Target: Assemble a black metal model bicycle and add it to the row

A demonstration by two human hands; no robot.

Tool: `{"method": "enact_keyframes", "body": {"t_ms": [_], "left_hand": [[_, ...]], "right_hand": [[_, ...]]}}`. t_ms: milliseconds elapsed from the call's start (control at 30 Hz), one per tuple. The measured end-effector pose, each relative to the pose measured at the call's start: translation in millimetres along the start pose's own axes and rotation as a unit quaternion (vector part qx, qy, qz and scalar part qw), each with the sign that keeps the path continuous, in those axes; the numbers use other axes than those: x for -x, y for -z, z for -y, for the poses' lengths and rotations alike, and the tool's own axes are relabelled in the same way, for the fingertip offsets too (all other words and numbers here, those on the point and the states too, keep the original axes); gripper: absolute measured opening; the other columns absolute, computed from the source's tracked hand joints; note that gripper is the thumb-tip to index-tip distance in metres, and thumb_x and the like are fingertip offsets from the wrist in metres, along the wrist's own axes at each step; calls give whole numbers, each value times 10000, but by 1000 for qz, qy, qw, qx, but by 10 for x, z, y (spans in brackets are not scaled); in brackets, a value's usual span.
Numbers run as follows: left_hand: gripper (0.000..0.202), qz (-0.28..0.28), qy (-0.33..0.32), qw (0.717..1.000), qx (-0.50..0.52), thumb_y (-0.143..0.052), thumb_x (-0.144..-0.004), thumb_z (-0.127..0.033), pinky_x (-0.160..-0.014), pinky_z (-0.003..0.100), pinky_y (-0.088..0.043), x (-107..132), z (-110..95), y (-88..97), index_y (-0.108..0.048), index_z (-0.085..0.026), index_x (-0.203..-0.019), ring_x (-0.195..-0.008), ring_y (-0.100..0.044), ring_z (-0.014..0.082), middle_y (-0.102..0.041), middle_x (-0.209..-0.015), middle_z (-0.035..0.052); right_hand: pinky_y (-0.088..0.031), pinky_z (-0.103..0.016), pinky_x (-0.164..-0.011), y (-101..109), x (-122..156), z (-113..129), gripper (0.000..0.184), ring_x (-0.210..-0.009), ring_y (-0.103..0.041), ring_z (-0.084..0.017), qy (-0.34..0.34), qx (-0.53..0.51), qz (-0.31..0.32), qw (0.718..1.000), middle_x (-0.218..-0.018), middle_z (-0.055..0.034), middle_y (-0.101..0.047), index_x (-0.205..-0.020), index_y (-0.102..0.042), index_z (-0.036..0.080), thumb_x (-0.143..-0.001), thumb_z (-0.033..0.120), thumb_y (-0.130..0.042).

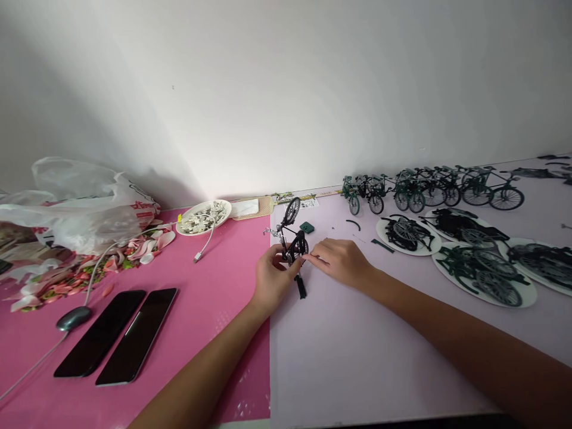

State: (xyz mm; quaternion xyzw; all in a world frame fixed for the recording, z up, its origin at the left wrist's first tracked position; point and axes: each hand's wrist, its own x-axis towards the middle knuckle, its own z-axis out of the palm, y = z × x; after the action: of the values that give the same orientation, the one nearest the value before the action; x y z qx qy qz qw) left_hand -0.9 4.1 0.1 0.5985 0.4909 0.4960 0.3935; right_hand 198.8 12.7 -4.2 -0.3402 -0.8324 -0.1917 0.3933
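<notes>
A black model bicycle (289, 229) is tilted up on the table, one wheel raised toward the wall and its silver handlebars pointing left. My left hand (273, 275) is closed around its lower frame near the other wheel. My right hand (342, 261) has its fingers pinched together at that wheel's right side; whatever sits between the fingertips is too small to make out. Just below the hands lies a dark strip-like part (301, 289). Behind them is a small dark green block (307, 227), and a curved black piece (353, 224) rests farther right.
Finished-looking model bicycles (429, 187) stand along the wall at right. Several white plates (529, 296) hold dark bicycle parts. To the left are two phones (136, 336), a mouse-shaped device (74, 319) with a cable, a plate of pale pieces (226, 207), a plastic bag (84, 208) and artificial petals (58, 286).
</notes>
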Motion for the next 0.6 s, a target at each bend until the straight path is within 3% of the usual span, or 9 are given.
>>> {"method": "enact_keyframes", "body": {"t_ms": [267, 467, 600], "left_hand": [[392, 7, 2, 1000, 8, -830, -719, -340, -579, 243, -463, 19, -33, -16, -715, -167, -1051, -700, -596, 135, -747, -979, 80], [408, -6, -1, 1000, 8, -847, -731, -370, -610, 250, -492, 1, -4, 5, -722, -174, -1066, -738, -616, 150, -750, -970, 77], [405, -5, -2, 1000, 14, -853, -733, -374, -637, 264, -512, -7, 24, 10, -722, -182, -1066, -751, -623, 153, -753, -1005, 78]], "right_hand": [[-263, -266, -516, 36, -3, 21, 475, -499, -412, -107, -68, -43, 59, 995, -557, 22, -497, -643, -481, 194, -1082, 374, -491], [-313, -235, -546, 43, 7, 77, 143, -555, -504, -112, -119, -106, 70, 985, -665, 27, -574, -848, -557, 197, -974, 265, -562], [-324, -243, -553, 41, 4, 87, 123, -624, -541, -128, -107, -117, 69, 985, -752, -3, -632, -851, -539, 200, -973, 205, -523]]}}
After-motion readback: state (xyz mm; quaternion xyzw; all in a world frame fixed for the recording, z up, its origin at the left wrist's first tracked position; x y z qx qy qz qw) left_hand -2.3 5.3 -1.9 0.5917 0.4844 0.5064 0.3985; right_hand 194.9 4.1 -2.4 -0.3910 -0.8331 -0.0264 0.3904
